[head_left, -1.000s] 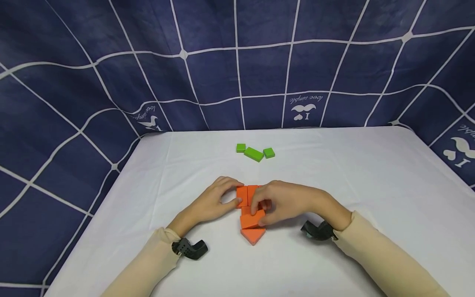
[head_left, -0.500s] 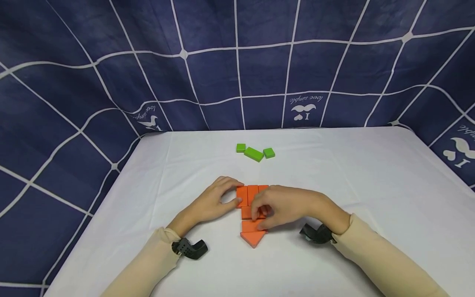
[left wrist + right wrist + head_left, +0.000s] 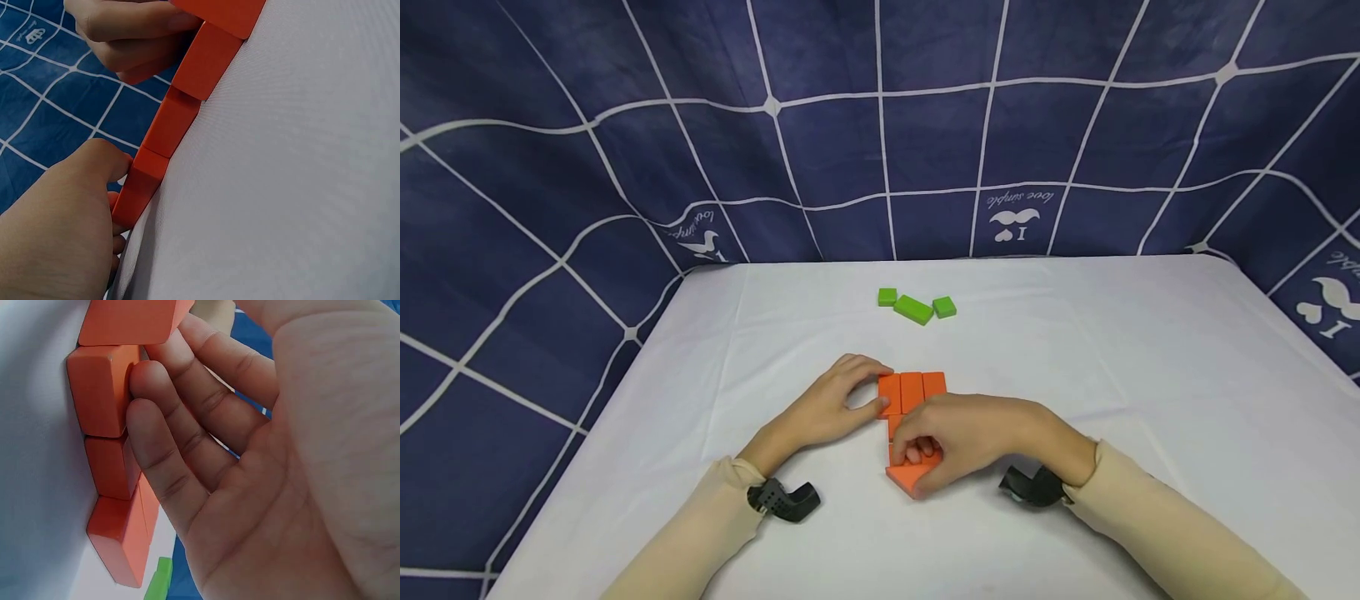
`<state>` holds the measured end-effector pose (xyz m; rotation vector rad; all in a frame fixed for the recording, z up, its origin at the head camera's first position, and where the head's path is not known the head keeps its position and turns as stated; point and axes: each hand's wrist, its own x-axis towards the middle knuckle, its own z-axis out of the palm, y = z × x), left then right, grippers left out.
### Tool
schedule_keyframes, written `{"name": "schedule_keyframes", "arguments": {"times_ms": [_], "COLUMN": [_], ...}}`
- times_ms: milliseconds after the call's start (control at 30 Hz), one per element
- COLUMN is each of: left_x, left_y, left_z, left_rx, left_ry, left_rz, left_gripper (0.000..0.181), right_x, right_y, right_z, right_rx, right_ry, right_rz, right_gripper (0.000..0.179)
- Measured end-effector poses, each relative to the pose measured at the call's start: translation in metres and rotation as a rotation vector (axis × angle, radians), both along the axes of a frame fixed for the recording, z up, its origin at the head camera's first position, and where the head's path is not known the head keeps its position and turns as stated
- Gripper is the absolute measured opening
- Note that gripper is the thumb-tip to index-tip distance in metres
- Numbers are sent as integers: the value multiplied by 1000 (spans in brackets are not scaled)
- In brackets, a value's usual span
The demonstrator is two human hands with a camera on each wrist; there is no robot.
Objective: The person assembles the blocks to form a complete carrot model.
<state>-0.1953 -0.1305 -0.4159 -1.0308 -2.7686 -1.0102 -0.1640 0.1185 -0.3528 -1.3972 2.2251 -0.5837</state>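
We saw three green blocks (image 3: pixel 913 310) near the middle of the table's far edge, a long one with a small one by each end. They lay well apart from both hands. Behind that edge hung a dark blue cloth (image 3: pixel 928 146) with white lines. On it we could read "love simple" and "I", with a heart and a mustache, all upside down. The same print showed at the left and right sides, but the left one was bent and the right one was cut off.

The white table (image 3: pixel 1097 333) held the orange blocks in its middle, nearer to us than the green ones. Three lay side by side in a row, and more ran down from them to a triangle block (image 3: pixel 905 477) that pointed at the near edge. The left hand (image 3: pixel 827 408) pinched the row's left block (image 3: pixel 890 388) with bent thumb and finger. The right hand (image 3: pixel 962 429) had its fingers curled and pinched the triangle block. That hand got in the way, so from the head we saw only bits of the blocks between. Each wrist wore a black gadget (image 3: pixel 784 502) beside a cream sleeve (image 3: pixel 1172 521).
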Motion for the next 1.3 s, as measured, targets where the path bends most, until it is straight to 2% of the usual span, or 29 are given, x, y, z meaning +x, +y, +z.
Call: {"name": "schedule_keyframes", "arguments": {"times_ms": [833,1033,1300], "left_x": [0,0,-3], "left_y": [0,0,-1], "left_z": [-3,-2,0], "left_rx": [-9,-17,-20], "left_ry": [-5,-17,0], "left_rz": [1,2,-4], "left_gripper": [39,40,39], "right_x": [-1,-1,-3], "right_y": [6,4,-1], "right_z": [4,2,-6], "right_rx": [10,-3,-57], "right_ry": [-87,-99,-83], "right_rz": [-11,-17,-34], "right_gripper": [21,20,22]}}
